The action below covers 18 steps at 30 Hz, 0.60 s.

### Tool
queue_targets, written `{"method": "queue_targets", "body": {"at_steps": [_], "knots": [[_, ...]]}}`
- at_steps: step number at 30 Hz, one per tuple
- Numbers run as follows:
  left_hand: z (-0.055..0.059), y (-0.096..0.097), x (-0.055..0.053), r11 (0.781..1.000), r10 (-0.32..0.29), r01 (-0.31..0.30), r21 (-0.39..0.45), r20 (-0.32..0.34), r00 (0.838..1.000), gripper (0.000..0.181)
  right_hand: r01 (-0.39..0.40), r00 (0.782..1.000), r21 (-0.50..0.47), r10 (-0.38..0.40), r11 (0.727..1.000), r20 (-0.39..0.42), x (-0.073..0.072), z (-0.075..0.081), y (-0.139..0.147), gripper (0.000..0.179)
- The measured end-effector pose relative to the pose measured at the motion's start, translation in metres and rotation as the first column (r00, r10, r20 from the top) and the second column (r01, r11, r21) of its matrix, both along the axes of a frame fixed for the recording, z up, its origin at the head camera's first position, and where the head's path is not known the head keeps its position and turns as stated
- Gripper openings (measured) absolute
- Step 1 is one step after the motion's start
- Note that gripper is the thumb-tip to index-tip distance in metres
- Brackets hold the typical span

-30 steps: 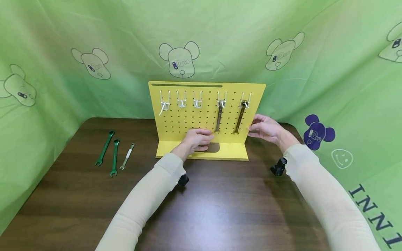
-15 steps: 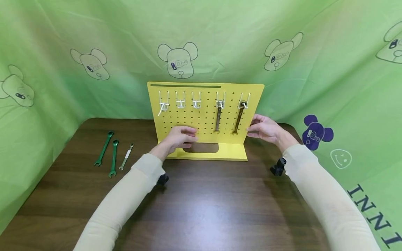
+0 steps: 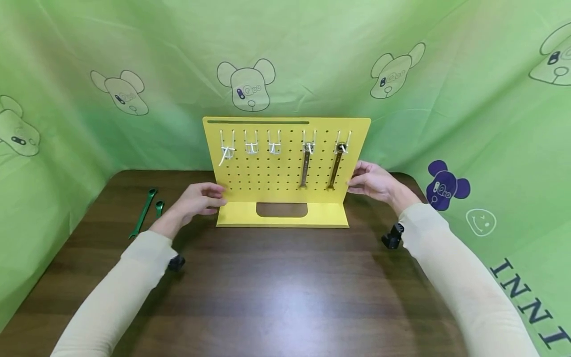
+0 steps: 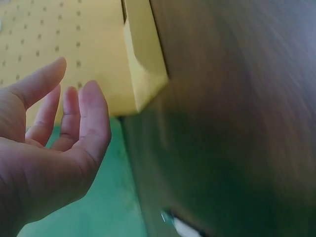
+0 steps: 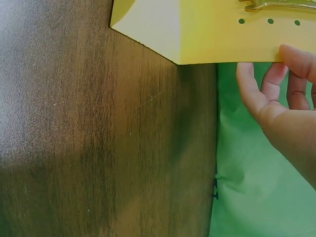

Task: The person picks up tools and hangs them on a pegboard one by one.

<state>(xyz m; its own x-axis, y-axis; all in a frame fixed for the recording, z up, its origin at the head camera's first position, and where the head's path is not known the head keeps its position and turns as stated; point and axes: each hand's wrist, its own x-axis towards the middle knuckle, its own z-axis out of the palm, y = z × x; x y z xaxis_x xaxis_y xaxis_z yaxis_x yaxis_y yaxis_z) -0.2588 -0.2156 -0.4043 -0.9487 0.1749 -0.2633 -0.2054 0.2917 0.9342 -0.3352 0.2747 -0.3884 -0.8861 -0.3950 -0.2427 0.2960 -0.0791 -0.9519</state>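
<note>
A yellow pegboard (image 3: 285, 171) stands upright on its foot at the back of the table. Two dark wrenches, a left wrench (image 3: 305, 168) and a right wrench (image 3: 335, 169), hang from its right-hand hooks. White hooks (image 3: 252, 148) on the left side carry nothing. My right hand (image 3: 374, 182) pinches the board's right edge, thumb in front and fingers behind. My left hand (image 3: 196, 201) is by the lower left edge, fingers loosely bent and apart from the thumb (image 4: 47, 81); whether it touches the board I cannot tell.
On the left of the brown table (image 3: 267, 282) lie a green wrench (image 3: 143, 213) and a second green wrench (image 3: 159, 208), partly behind my left arm. A small wrench with a white label (image 4: 185, 228) shows in the left wrist view. Green cloth (image 3: 312, 59) hangs behind.
My left hand has moved left along the lower front of the board to its left edge. The right hand stays at the right edge, and the board stands as before.
</note>
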Motion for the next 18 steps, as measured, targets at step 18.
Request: {"method": "queue_targets", "body": {"at_steps": [18], "knots": [[-0.019,-0.068,0.030,0.985,-0.062,0.066,-0.157,0.028,0.998,0.071,0.008,1.000,0.044,-0.007,0.999,-0.023,0.005,0.004,0.002,0.037]]}}
